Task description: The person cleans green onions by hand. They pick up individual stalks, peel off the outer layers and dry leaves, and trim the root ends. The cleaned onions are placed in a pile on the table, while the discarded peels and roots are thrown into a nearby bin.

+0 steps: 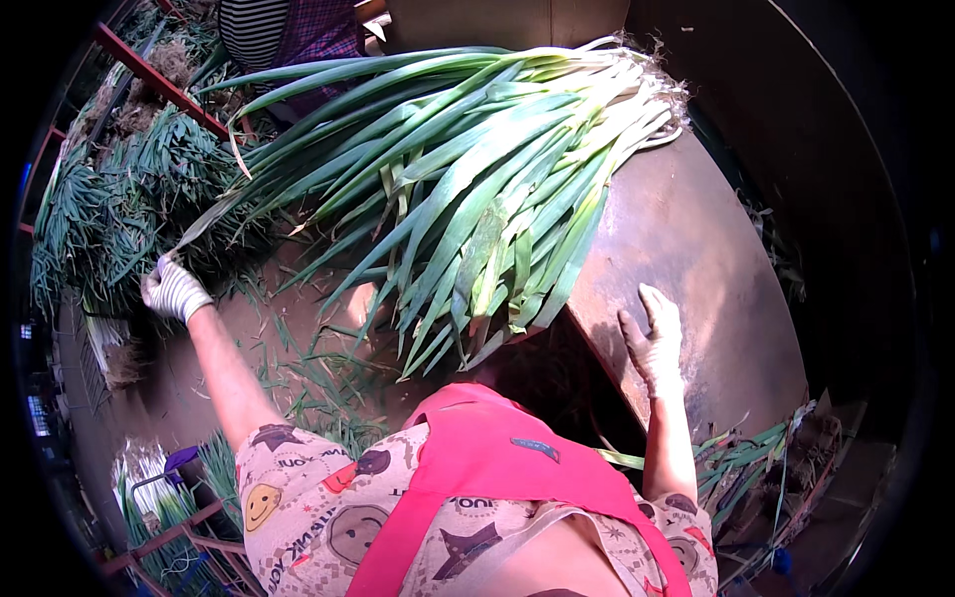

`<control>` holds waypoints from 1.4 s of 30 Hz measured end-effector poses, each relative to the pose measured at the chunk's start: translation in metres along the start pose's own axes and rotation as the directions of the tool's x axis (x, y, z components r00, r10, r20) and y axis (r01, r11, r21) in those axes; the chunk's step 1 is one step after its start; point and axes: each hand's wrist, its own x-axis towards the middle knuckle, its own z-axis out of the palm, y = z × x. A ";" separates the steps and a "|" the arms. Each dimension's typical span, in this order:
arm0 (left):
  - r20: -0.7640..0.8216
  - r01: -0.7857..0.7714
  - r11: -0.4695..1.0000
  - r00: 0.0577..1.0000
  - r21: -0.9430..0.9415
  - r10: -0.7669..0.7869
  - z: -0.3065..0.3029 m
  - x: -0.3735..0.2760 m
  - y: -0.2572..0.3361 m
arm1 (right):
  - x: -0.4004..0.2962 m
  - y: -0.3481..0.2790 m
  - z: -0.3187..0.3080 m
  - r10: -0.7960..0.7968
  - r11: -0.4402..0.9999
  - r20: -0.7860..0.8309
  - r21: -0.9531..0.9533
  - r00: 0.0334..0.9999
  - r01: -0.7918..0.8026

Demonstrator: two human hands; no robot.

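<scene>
A large pile of green onions (477, 172) lies over the table (694, 246), its white stems and roots at the upper right and its long green leaves spreading left and towards me. In a striped glove, my left hand (177, 289) is out to the left, its fingers closed at the tip of a withered leaf (213, 216) that stretches from the pile. My gloved right hand (655, 339) is above the bare tabletop, right of the leaf ends. It holds nothing, and its thumb and fingers are apart.
Stacked green onion bundles (142, 201) stand at the left by a red metal bar (160, 82). Leaf scraps (321, 380) litter the floor. More onions (149, 477) are at lower left, and discarded leaves (746, 463) at lower right. Another person's plaid clothing (317, 37) shows at the top.
</scene>
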 end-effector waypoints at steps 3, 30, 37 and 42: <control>0.239 -0.220 0.932 0.926 -0.288 0.293 -0.045 -0.040 0.022 | 0.107 -0.085 0.042 -0.405 0.896 -0.011 0.197 0.914 0.399; 0.920 -0.791 0.600 0.316 0.120 0.233 0.201 -0.350 0.179 | 0.309 -0.157 0.183 -0.512 0.853 0.163 0.216 0.843 0.476; 0.739 -0.508 0.730 0.239 -0.458 0.630 0.147 -0.411 0.176 | 0.315 -0.101 0.224 -0.514 0.724 0.114 0.589 0.850 0.359; 0.666 -0.141 0.964 0.745 0.224 -0.046 0.111 -0.349 0.149 | 0.309 -0.142 0.183 -0.618 0.777 0.302 0.377 0.726 0.505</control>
